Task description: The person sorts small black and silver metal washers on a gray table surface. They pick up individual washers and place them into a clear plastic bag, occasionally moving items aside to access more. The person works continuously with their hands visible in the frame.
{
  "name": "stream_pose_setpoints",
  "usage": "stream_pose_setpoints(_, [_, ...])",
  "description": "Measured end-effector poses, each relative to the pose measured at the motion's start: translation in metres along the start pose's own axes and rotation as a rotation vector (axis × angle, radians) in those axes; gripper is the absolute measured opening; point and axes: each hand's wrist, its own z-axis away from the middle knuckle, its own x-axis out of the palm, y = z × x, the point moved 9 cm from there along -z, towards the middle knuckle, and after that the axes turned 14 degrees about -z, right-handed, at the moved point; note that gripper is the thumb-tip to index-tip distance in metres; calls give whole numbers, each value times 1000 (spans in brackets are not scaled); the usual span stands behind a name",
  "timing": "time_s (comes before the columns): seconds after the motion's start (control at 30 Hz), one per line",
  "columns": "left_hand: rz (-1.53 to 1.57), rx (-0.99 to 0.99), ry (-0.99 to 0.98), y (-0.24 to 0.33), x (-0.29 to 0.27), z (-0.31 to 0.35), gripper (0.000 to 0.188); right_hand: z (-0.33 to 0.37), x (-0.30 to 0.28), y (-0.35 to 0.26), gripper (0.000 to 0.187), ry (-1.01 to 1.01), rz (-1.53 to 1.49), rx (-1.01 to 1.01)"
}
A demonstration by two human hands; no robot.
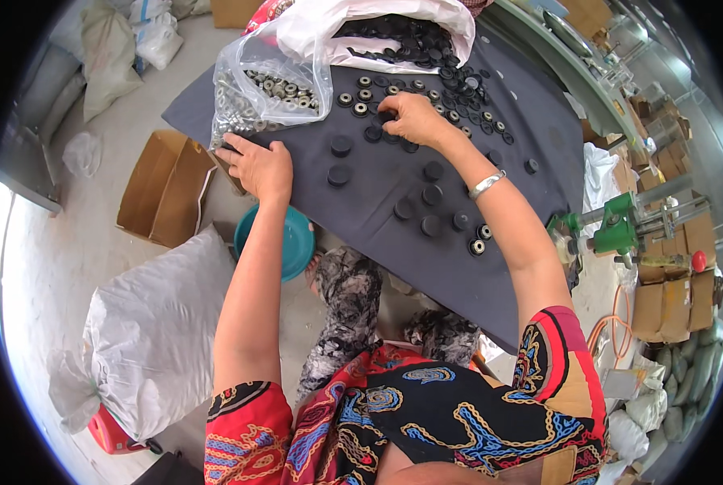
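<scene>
While the right hand (414,120) curled over black discs (373,134) on the dark cloth (361,218), I couldn't tell whether it gripped one; the left hand (258,168), loosely spread and seemingly empty, lay at the clear bag (319,69), where a nudge could have spilled metal rings (276,90); a white bag (361,10) crowded the far side, a teal basin (300,242) sat below

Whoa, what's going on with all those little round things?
A person is sorting through them with bare hands at a dark-covered table. The right hand has its thumb and fingers at a small black round piece; whether the grip is closed isn't clear. The left hand is spread at the table's edge, beside a clear plastic bag of metal rings. More black pieces fill a white bag, and some lie scattered nearby.
</scene>
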Motion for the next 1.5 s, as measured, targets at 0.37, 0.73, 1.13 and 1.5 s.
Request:
stream_pose_setpoints(0.37, [43, -25, -22, -3, 6, -3, 86, -1, -24, 43, 38, 37, -49, 41])
stream_pose_setpoints(0.73, [27, -7, -29, 2, 0, 0, 85, -9, -4, 39, 39, -36, 193, 39])
stream_pose_setpoints(1.13, [13, 5, -4, 0, 2, 0, 85, -3, 0, 31, 35, -75, 251, 3])
stream_pose_setpoints(1.5, [-11, -1, 15, 0, 3, -2, 83, -3, 0, 40, 38, -50, 329, 25])
